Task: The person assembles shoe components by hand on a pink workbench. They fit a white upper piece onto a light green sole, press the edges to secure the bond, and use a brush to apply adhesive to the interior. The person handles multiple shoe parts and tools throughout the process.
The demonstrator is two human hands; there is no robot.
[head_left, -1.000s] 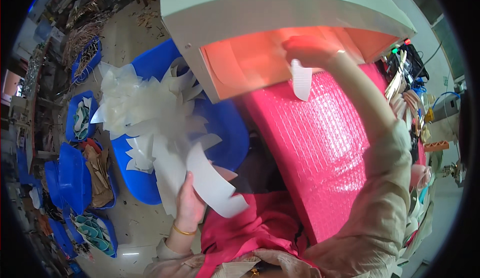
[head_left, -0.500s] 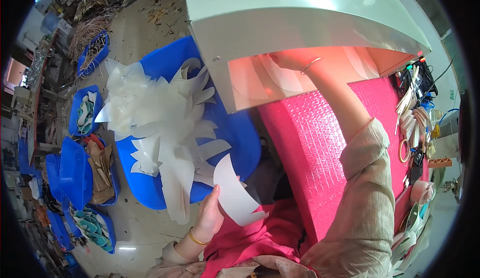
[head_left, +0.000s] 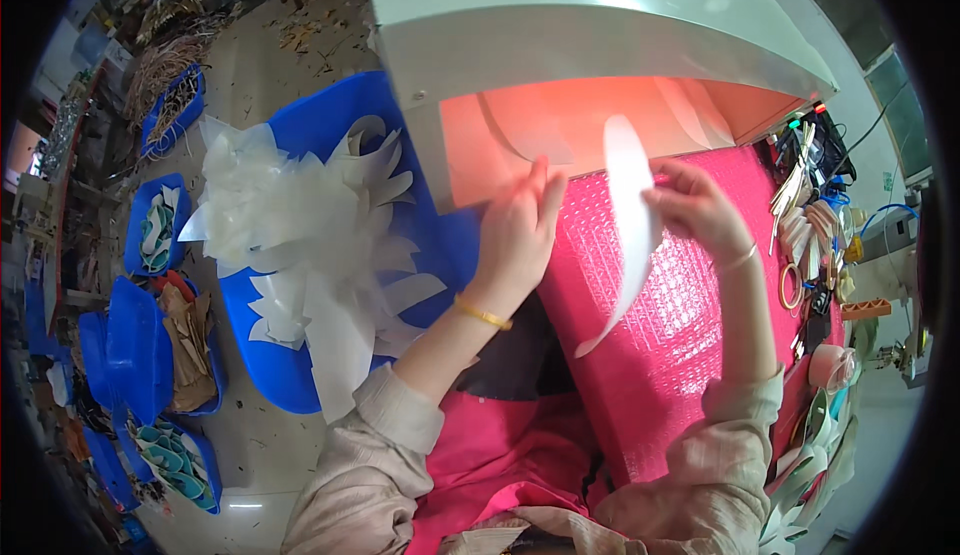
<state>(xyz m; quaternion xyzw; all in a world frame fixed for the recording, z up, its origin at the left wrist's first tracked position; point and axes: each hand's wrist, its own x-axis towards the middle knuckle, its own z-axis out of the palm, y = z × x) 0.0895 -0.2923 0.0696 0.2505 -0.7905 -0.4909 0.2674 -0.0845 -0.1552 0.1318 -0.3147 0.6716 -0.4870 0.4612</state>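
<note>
My right hand pinches a thin white curved sheet piece, held upright over the pink bubble-textured mat. My left hand is at the front edge of a pale box-shaped heater with a glowing orange-red opening. Its fingers stretch toward the opening, the tips close to a curved sheet piece lying inside; whether they touch it I cannot tell. Another sheet piece lies in the right part of the opening.
Left of the heater, a large blue tub holds a heap of white sheet pieces. Smaller blue bins stand on the floor at far left. Strips, tape rolls and tools crowd the mat's right side.
My right hand has come out of the heater with a white sheet piece. My left hand has moved up from my lap to the opening, and the piece it held is no longer in it.
</note>
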